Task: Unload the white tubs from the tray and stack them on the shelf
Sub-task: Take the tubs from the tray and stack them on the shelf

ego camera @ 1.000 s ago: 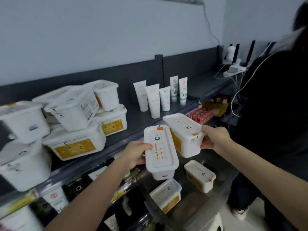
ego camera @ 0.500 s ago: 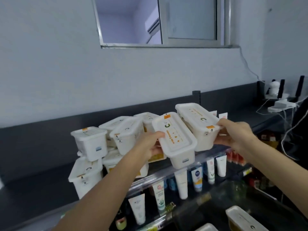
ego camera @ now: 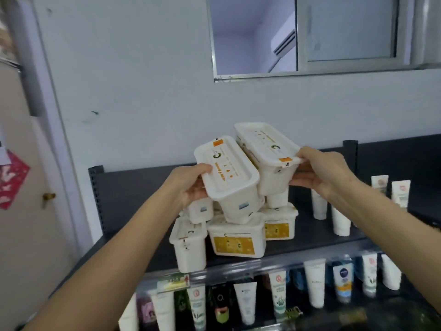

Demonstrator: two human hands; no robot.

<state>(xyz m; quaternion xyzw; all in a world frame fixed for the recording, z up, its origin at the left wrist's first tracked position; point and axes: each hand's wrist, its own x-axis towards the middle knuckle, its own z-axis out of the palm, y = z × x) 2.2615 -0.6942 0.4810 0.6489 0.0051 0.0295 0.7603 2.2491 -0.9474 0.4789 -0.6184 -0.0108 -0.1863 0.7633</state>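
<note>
**Two tubs in hand, over the shelf stack**

My left hand (ego camera: 191,185) grips the left tub (ego camera: 229,177) by its near left side, with the thumb on the lid rim and the fingers curled under the base. This tub sits at frame centre. It is tilted, with the lid facing up and towards me. The lid carries an orange tab at the far end, a green C and some orange print.

My right hand (ego camera: 319,173) grips the right tub (ego camera: 267,149) by its right end, with the thumb on the lid edge beside an orange tab and the fingers beneath. This tub lies just right of the first and a little higher in the frame. The two tubs touch along their long sides.

Both held tubs are over the stack (ego camera: 236,240) of white tubs on the dark shelf (ego camera: 310,237), centre of frame. I cannot tell whether the left tub's base touches the tubs under it. The bottom row of the stack shows one tub end-on at the left and two with yellow labels to its right. More tubs sit on top of them, partly hidden by my hands.

White tubes (ego camera: 338,218) are on the same shelf at centre right. A row of lower tubes (ego camera: 245,302) runs along the bottom of the frame, one level down.

A window (ego camera: 310,37) is at upper right. A door (ego camera: 23,235) with a red paper (ego camera: 12,180) on it is at the left edge.
</note>
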